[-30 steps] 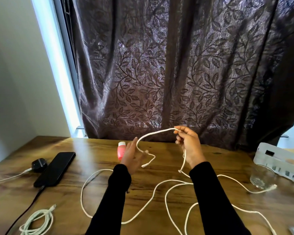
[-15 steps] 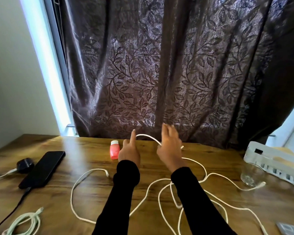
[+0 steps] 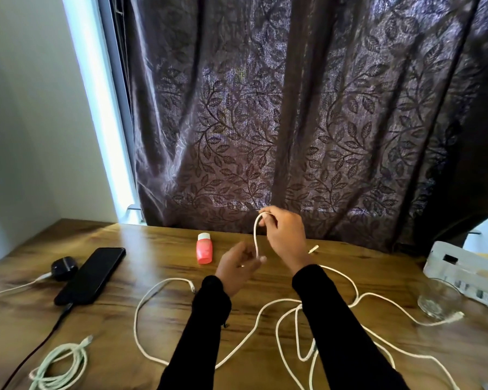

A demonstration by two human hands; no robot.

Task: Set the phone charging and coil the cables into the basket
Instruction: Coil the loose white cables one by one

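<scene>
A short upright loop of the white cable (image 3: 255, 235) is held just above the middle of the frame: its top bend is pinched in the curled fingers of the right hand (image 3: 285, 235), while the lower end of the loop is met by the thumb and fingertips of the left hand (image 3: 237, 266), though whether that hand truly grips the strand cannot be told. The rest of the cable is spread in slack curves over the wooden table (image 3: 158, 243), from lower centre to lower right, with one plug lying beside the drinking glass (image 3: 438, 301) at the right edge. The cable is judged light, limp and braided, so little force is needed, but it is likely to kink and snag where its curves cross near lower centre; it is best taken near a free end and fed loop by loop into one hand. The phone (image 3: 92, 275) is seen at centre left with a dark lead at its lower end, so charging appears arranged. The white basket (image 3: 462, 273) stands at the far right, and a pale green coiled cable (image 3: 59, 367) lies at lower left, not yet put away.
</scene>
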